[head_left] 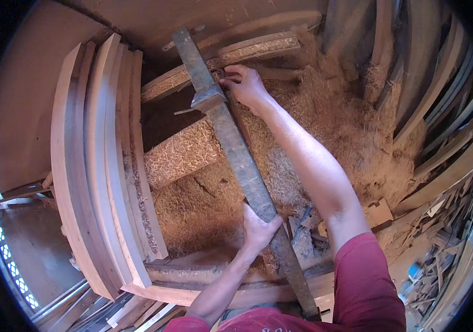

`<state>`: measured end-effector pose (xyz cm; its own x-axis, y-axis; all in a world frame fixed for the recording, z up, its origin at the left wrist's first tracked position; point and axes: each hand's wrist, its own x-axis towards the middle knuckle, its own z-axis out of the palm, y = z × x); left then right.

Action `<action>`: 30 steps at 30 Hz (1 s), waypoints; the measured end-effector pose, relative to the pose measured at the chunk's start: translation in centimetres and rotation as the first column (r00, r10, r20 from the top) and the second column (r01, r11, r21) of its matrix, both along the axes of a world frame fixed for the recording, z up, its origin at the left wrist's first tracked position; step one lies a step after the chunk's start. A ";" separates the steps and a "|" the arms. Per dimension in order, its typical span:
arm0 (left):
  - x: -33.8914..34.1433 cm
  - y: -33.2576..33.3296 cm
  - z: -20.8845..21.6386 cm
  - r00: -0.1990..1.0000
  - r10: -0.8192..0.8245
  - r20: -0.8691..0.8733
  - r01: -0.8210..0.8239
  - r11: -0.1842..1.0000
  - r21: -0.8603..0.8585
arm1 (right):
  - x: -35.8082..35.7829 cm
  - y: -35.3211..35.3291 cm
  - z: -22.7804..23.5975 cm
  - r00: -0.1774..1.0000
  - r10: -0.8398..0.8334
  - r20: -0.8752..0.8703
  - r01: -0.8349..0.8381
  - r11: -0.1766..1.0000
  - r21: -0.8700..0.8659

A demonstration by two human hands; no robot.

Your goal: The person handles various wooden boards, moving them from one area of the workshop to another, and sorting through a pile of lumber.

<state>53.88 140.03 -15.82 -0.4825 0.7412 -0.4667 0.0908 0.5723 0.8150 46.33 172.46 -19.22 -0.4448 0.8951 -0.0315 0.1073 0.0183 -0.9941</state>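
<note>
A long, worn metal bar clamp [240, 157] slants across the middle, from the far left down to my body at the near right. Its block-shaped jaw [208, 99] sits on the upper part of the bar, with a thin metal handle sticking out to the left. My left hand [259, 228] grips the lower half of the bar, thumb over the top. Just right of the jaw, my right hand [243, 86] has its thumb and fingers curled together at a small dark metal piece, too hidden to name. A dark strip runs under the bar's right side.
Curved planed boards [101, 166] stand stacked on the left. Wood shavings [186, 152] cover a beam and the surface below the clamp. Another curved timber [261, 48] lies at the far side. Bent boards [441, 94] lean at the right, with offcuts [441, 265] nearer.
</note>
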 end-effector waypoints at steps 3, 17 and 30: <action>-0.8 0.9 1.6 0.999 -0.046 -0.029 0.045 0.999 -0.015 | -0.8 0.3 2.3 0.992 -0.118 0.034 0.122 0.917 -0.380; -1.1 1.0 1.8 0.995 0.030 0.090 -0.035 0.998 0.053 | 9.4 11.9 8.6 0.908 -0.414 -0.068 0.363 0.856 -0.368; -15.4 17.7 4.6 0.843 0.234 -0.485 0.026 0.882 0.470 | 14.4 -26.9 7.2 0.783 -0.415 0.463 0.450 0.892 0.039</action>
